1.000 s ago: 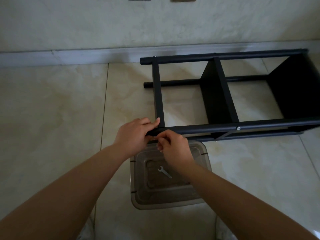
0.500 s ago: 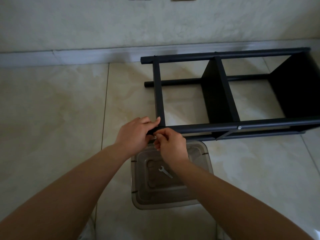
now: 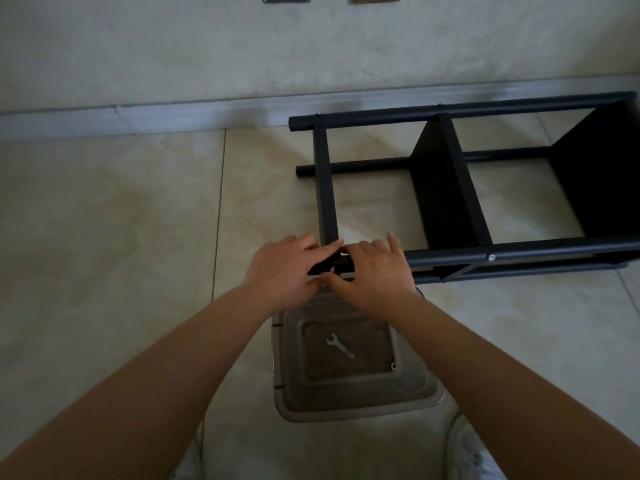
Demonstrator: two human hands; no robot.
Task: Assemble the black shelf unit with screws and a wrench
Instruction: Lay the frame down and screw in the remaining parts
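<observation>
Pale tiled floor (image 3: 104, 220) runs to the wall; black shelf (image 3: 450, 188) lies on its side there, clear tub (image 3: 429, 393) sits just in front.

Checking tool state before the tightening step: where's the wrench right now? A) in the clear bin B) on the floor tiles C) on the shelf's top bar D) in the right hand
A: the wrench lies in the clear bin, while both hands are up at the shelf corner.
</observation>
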